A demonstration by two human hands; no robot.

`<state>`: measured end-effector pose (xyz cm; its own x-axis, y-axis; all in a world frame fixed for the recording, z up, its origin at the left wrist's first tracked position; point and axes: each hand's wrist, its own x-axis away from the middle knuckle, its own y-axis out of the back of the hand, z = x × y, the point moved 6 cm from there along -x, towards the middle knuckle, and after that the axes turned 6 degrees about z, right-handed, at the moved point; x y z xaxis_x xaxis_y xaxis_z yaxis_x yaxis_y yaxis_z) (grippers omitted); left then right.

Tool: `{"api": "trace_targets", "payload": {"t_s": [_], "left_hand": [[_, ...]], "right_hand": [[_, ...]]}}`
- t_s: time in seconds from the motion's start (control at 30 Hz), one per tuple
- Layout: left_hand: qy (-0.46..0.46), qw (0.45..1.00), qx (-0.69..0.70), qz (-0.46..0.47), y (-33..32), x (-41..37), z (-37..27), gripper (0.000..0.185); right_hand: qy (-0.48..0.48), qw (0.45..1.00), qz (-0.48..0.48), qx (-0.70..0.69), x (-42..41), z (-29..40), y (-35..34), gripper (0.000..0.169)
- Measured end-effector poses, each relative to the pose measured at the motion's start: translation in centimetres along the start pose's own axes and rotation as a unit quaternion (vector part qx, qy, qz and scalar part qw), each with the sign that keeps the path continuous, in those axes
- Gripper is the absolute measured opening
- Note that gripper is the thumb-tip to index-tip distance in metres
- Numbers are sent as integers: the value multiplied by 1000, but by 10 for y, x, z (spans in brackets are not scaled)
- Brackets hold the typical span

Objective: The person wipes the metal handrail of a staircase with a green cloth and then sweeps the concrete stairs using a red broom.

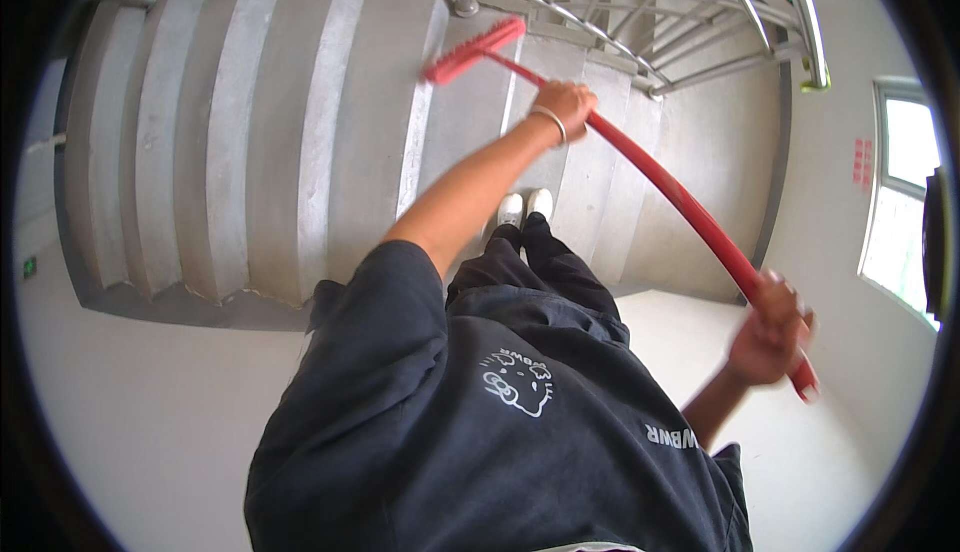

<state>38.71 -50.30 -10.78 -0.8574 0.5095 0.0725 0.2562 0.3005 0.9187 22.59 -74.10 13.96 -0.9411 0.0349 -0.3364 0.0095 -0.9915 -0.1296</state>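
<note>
A red push broom with a long red handle crosses the view from upper middle to lower right. My left hand, with a bracelet at the wrist, grips the handle a short way from the broom head. Near the handle's other end, my right hand is wrapped around it, slightly blurred. The bristled head lies over a grey concrete step, close to the railing side. Whether its bristles touch the step, I cannot tell. My white shoes stand together on the stairs below my left forearm.
A metal stair railing runs along the top, its post close to the broom head. More concrete steps spread to the left, and a flat landing lies to the right. A white wall with a window stands at far right.
</note>
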Motion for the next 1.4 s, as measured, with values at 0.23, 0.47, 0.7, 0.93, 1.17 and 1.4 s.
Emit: {"api": "trace_targets", "payload": {"t_s": [0.23,0.47,0.7,0.93,1.17,1.4], "left_hand": [[22,972,28,232,-10,-9,28,26],[-32,989,81,119,-62,45,2,25],[-18,973,212,86,-88,78,-3,12],[-40,990,132,-21,-58,28,24,8],[24,994,77,73,-46,24,63,11],[21,989,129,75,-73,66,51,12]], "right_hand": [[1,1000,9,15,32,-118,-82,18],[-56,994,72,51,63,-89,-78,17],[-87,996,24,-1,46,1,-37,25],[-25,999,-15,19,47,-7,-56,27],[3,995,97,17,43,-104,-118,16],[-41,992,114,41,71,-61,-105,15]]}}
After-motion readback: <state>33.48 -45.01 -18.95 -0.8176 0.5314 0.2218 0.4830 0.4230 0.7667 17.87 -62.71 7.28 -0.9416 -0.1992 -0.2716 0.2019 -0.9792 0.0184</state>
